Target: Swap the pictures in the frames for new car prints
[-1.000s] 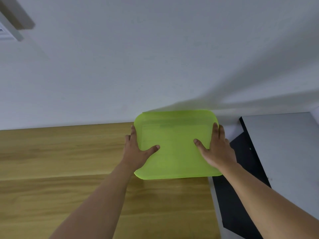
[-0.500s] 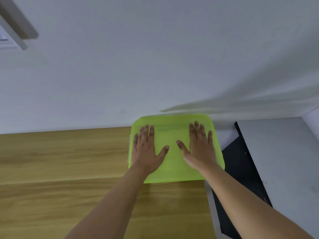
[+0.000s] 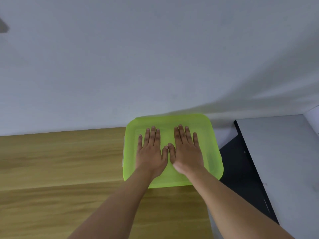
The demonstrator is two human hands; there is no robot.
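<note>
Green lid (image 3: 213, 159) is sat at the far right end of the bench (image 3: 60, 161), against the wall (image 3: 155, 66). Left hand (image 3: 151, 152) and right hand (image 3: 187, 150) are laid flat on it, fingers straight, thumbs meeting; nothing is gripped. Grey-topped black unit (image 3: 276, 152) is seen just right.

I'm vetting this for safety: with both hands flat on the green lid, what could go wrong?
The left hand and right hand press flat on the middle of the green lid, so its edges might not seat. Its right side seems to overhang the end of the wooden table; pressing there could tip it.
</note>
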